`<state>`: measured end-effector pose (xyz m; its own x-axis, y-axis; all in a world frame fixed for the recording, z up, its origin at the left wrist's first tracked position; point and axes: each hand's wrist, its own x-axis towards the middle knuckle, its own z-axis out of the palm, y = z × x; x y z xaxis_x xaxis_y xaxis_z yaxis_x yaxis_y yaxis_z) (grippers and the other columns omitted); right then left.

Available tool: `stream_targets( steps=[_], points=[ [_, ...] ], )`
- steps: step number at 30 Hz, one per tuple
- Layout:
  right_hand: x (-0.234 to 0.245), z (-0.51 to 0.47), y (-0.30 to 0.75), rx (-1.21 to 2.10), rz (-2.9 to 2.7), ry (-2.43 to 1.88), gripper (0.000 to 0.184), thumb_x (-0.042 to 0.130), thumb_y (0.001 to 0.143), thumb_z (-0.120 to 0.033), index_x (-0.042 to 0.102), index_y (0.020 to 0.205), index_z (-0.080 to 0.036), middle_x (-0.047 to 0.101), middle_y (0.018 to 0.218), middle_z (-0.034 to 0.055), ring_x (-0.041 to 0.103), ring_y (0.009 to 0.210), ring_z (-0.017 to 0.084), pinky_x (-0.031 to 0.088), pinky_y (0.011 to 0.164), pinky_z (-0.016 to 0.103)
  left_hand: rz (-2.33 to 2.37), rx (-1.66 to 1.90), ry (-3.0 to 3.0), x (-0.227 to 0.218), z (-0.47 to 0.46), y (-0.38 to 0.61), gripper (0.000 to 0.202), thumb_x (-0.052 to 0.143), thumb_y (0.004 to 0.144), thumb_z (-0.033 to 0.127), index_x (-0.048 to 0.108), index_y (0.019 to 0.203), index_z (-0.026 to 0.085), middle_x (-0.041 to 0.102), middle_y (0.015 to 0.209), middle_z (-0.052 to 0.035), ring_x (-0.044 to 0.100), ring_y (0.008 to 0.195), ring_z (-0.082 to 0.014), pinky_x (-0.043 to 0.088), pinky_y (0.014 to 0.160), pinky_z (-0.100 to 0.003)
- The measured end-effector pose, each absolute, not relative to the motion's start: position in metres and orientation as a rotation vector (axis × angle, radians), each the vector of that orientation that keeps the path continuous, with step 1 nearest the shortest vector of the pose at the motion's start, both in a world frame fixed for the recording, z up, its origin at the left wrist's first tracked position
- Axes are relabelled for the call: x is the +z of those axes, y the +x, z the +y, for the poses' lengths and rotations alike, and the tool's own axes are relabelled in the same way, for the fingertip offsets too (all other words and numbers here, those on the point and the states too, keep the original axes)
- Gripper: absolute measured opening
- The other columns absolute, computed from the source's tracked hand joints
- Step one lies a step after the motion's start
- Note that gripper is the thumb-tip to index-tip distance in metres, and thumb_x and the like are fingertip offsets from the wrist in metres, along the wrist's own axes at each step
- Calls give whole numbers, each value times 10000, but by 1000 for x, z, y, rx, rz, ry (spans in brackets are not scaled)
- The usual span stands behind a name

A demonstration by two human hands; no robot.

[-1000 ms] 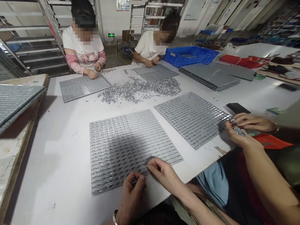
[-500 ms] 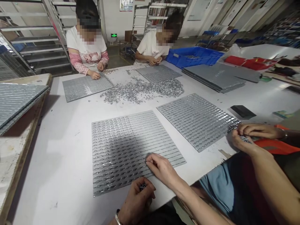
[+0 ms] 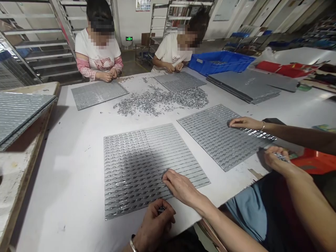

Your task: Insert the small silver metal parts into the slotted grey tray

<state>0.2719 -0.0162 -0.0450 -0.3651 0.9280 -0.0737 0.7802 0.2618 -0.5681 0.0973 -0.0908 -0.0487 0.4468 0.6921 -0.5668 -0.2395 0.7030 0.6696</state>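
A grey ridged panel (image 3: 136, 168) lies on the white table in front of me, with leaf-shaped shiny pieces in rows over much of it. My right hand (image 3: 181, 185) rests at the panel's near right part, its thumb and fingertips pinched together against the surface; whatever they pinch is hidden. Just off the near edge, my left hand (image 3: 157, 220) curls closed around small shiny metallic pieces (image 3: 161, 209), partly visible between the fingers.
A co-worker's hand (image 3: 244, 122) touches a second panel (image 3: 210, 136) at right; the other hand (image 3: 278, 157) cups pieces. Beyond lie a heap of metallic pieces (image 3: 160, 101), a blue crate (image 3: 220, 61) and stacked grey sheets (image 3: 241, 84). Two people work opposite.
My hands stay almost in place, the right one still at the panel. The right-hand co-worker's far hand has moved from the cupped hand onto the second panel. One person opposite has drawn both hands together.
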Motion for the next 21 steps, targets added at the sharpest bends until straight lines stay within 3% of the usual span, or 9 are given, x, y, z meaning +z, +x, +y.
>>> stream_targets(
  steps=[9, 12, 17, 21],
  points=[
    [-44, -16, 264, 843, -2166, -1703, 166, 512, 968, -201, 610, 837, -226, 654, 881, 15, 637, 811, 174, 481, 738, 295, 927, 614, 517, -51, -92, 97, 280, 747, 775, 406, 559, 769, 198, 478, 536, 73, 306, 432, -67, 148, 431, -243],
    [-46, -14, 260, 821, -2144, -1753, 164, 519, 936, -175, 607, 804, -218, 653, 866, 17, 635, 795, 173, 476, 732, 297, 906, 625, 509, -52, -92, 96, 295, 760, 774, 420, 577, 773, 189, 536, 591, 48, 329, 440, -64, 154, 433, -243],
    [-35, -23, 264, 835, -1990, -1671, 46, 573, 936, -235, 617, 946, -225, 586, 729, -24, 589, 680, 163, 460, 639, 282, 863, 687, 505, -48, -88, 97, 451, 726, 794, 612, 650, 804, 167, 589, 619, 8, 376, 445, -73, 188, 456, -248],
    [-11, -57, 266, 903, -2088, -1428, 203, 510, 1016, -266, 644, 866, -237, 638, 842, 15, 614, 771, 164, 491, 691, 281, 867, 737, 547, -46, -90, 99, 612, 571, 836, 777, 634, 705, 182, 561, 574, -11, 367, 434, -91, 193, 454, -267]
  ],
)
